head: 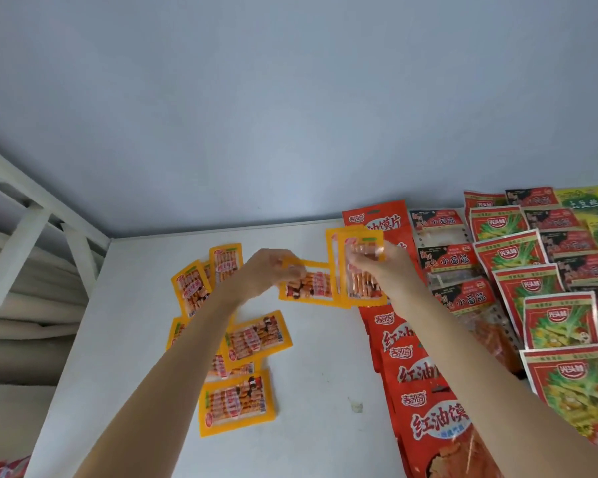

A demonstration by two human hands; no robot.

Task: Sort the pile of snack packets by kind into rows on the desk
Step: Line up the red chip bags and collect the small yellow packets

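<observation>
Both your arms reach forward to mid-frame. Your left hand [268,270] pinches a sideways orange packet [308,284]; your right hand [380,267] grips upright orange packets [358,270] just beside it, above the white tabletop [318,357]. More loose orange packets [235,343] lie lower left.

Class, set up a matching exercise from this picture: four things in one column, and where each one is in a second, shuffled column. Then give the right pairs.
Things:
1. orange-bordered packet
2. red packets with white lettering
3. red packets with green vegetables
4. yellow-green packets

Places:
A. far right corner of the desk
B. row just right of the bare white desk area
C. held by the left hand
D. row near the right edge, beyond the dark packets

Pairs: 1-C, 2-B, 3-D, 4-A
</observation>
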